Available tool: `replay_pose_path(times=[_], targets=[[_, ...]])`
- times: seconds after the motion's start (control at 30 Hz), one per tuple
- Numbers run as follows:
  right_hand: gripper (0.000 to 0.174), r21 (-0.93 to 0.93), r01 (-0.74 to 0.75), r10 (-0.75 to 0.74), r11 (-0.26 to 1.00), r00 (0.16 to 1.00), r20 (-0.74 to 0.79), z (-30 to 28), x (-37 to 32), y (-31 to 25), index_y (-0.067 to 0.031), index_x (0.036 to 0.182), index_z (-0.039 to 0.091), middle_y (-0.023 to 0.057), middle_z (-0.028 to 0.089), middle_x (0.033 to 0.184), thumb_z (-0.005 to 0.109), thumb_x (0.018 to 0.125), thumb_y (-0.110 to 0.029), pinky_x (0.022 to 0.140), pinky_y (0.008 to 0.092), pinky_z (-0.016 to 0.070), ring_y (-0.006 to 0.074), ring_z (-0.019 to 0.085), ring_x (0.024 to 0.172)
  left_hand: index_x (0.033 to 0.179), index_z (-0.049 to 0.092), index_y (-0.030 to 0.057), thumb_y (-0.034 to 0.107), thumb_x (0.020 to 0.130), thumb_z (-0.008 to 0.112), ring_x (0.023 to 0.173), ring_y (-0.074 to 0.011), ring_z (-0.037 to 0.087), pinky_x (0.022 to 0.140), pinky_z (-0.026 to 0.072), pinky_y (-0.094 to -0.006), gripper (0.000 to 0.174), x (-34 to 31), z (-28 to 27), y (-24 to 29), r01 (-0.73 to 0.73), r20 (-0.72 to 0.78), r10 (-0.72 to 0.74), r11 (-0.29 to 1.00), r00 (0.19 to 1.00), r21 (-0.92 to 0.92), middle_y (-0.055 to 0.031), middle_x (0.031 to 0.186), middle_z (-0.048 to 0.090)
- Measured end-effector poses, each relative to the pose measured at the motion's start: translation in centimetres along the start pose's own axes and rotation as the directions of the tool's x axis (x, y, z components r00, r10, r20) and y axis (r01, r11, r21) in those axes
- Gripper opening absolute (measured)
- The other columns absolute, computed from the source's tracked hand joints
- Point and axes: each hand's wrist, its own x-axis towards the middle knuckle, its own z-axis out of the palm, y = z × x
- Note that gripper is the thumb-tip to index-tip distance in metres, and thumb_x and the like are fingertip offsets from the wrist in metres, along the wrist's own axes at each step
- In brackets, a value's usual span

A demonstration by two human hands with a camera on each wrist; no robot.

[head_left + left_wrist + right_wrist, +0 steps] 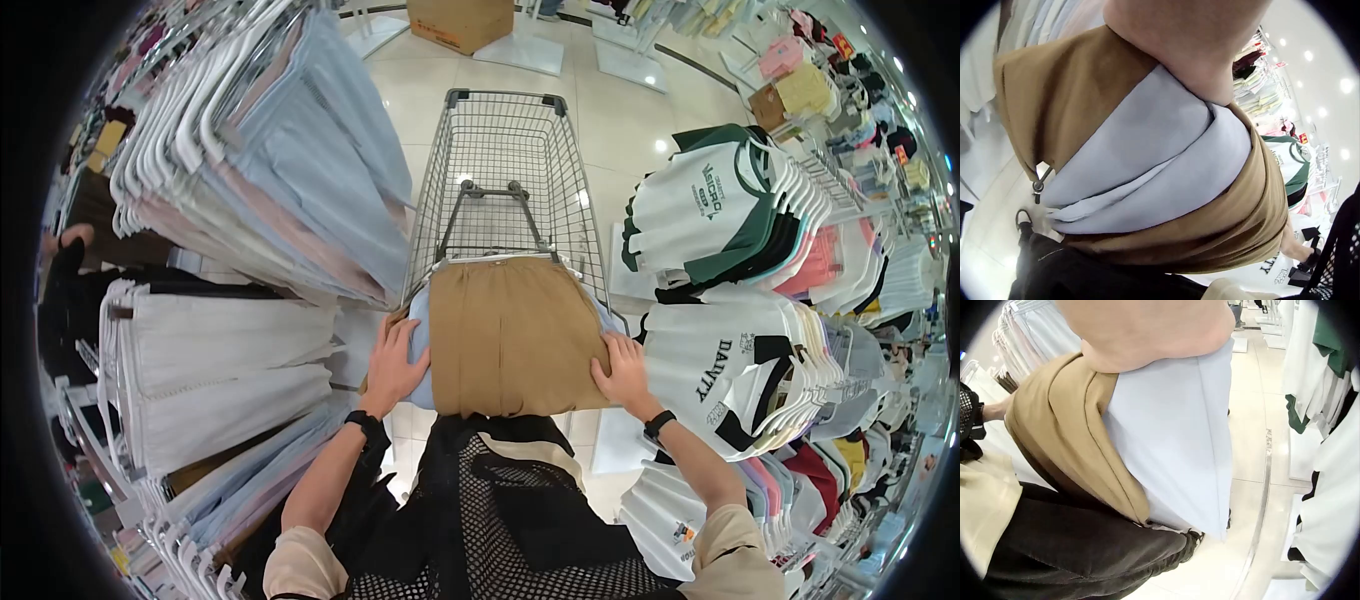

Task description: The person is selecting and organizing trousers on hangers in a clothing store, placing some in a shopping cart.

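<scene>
A brown garment (pixel 505 335) with a waistband lies draped across the near end of a wire shopping cart (pixel 500 150). Light blue cloth (pixel 1141 131) shows from beneath it on both sides. My left hand (pixel 397 365) rests on the pile's left side, its fingers laid over the light blue cloth. On the right edge, my right hand (pixel 625 375) lies with its thumb on the brown fabric and its fingers extended forward. In both wrist views the heel of the hand sits on top of the cloth and the fingers are hidden.
Skirts and trousers on white hangers crowd the left, among them a light blue garment (pixel 325 130) and a white one (pixel 235 370). White printed shirts (pixel 690 350) hang close on the right. A cardboard box (pixel 460 25) stands beyond the cart on the tiled floor (pixel 625 120).
</scene>
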Motion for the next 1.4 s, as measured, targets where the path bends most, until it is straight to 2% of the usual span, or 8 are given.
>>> replay_pose_path(times=[0.17,0.27,0.47,0.67,0.8,1.0,1.3,1.4], targets=[[0.055,0.028,-0.029,0.029,0.999,0.999,0.015,-0.6,0.9,1.0,-0.0006,0.133,0.057,0.0187,0.061,0.138,0.07,0.089,-0.031,0.109,0.0494,0.0403,0.0352,0.055,0.13,0.154,0.05,0.0175,0.046,0.098,0.062,0.152,-0.0434,0.033,0.111,0.0451,-0.0583,0.064,1.3,1.4,1.0,0.033,0.054,-0.042,0.984,0.998,0.174,-0.0101,0.149,0.058],[0.055,0.037,-0.05,0.048,0.998,0.998,0.038,-0.9,1.1,1.6,-0.0009,0.133,0.057,0.0185,0.061,0.139,0.069,0.09,-0.032,0.107,0.0486,0.041,0.0349,0.055,0.131,0.157,0.047,0.0185,0.05,0.1,0.057,0.149,-0.0444,0.035,0.108,0.0471,-0.0581,0.066,2.6,1.3,2.6,0.079,0.112,-0.105,0.974,0.988,0.213,-0.0098,0.148,0.058],[0.054,0.026,-0.075,0.074,0.997,0.996,0.04,-1.0,1.6,2.4,-0.0019,0.132,0.058,0.0177,0.06,0.139,0.068,0.09,-0.035,0.105,0.0475,0.0418,0.034,0.056,0.13,0.158,0.048,0.0198,0.051,0.1,0.056,0.147,-0.0444,0.038,0.109,0.0478,-0.0559,0.066,3.1,1.8,3.0,0.074,0.126,-0.107,0.968,0.986,0.239,-0.0097,0.147,0.06],[0.054,0.054,-0.12,0.118,0.991,0.992,0.04,-0.5,0.7,1.5,-0.0027,0.133,0.058,0.0171,0.06,0.14,0.068,0.091,-0.035,0.105,0.0476,0.0419,0.0337,0.056,0.131,0.157,0.049,0.0237,0.053,0.099,0.057,0.146,-0.0425,0.041,0.109,0.0477,-0.0554,0.066,2.7,1.5,2.4,0.067,0.074,-0.086,0.971,0.994,0.228,-0.01,0.146,0.063],[0.053,0.07,-0.121,0.12,0.99,0.993,0.012,0.3,0.2,1.5,-0.0026,0.132,0.06,0.0174,0.061,0.138,0.068,0.091,-0.035,0.105,0.0476,0.042,0.0333,0.056,0.13,0.154,0.054,0.0231,0.053,0.098,0.059,0.146,-0.0403,0.043,0.109,0.0474,-0.0555,0.064,2.3,1.0,2.9,0.09,0.07,-0.105,0.978,0.992,0.191,-0.0098,0.145,0.065],[0.045,0.123,-0.136,0.144,0.983,0.987,-0.065,0.1,-0.3,1.5,-0.0032,0.124,0.062,0.0153,0.066,0.127,0.069,0.091,-0.033,0.099,0.0476,0.0444,0.0322,0.06,0.123,0.149,0.06,0.0229,0.055,0.096,0.062,0.143,-0.0389,0.046,0.11,0.048,-0.0518,0.062,1.8,1.5,2.5,0.082,0.014,-0.085,0.986,0.996,0.142,-0.01,0.145,0.066],[0.038,0.165,-0.135,0.162,0.977,0.974,-0.159,0.7,-1.3,1.8,-0.0038,0.118,0.063,0.0145,0.068,0.117,0.07,0.092,-0.031,0.097,0.0471,0.0453,0.0329,0.063,0.116,0.145,0.065,0.0215,0.051,0.095,0.067,0.138,-0.0405,0.053,0.113,0.0458,-0.0505,0.057,1.1,2.5,1.3,0.124,-0.016,-0.123,0.991,0.992,0.046,-0.0229,0.146,0.06],[0.038,0.185,-0.183,0.208,0.966,0.969,-0.13,0.8,-1.6,1.9,-0.004,0.117,0.064,0.0141,0.069,0.115,0.07,0.091,-0.031,0.097,0.0469,0.0451,0.033,0.063,0.114,0.144,0.066,0.0225,0.051,0.096,0.067,0.138,-0.0403,0.054,0.114,0.045,-0.0503,0.057,0.8,2.5,1.5,0.159,0.0,-0.159,0.987,0.987,0.011,-0.0235,0.146,0.059]])
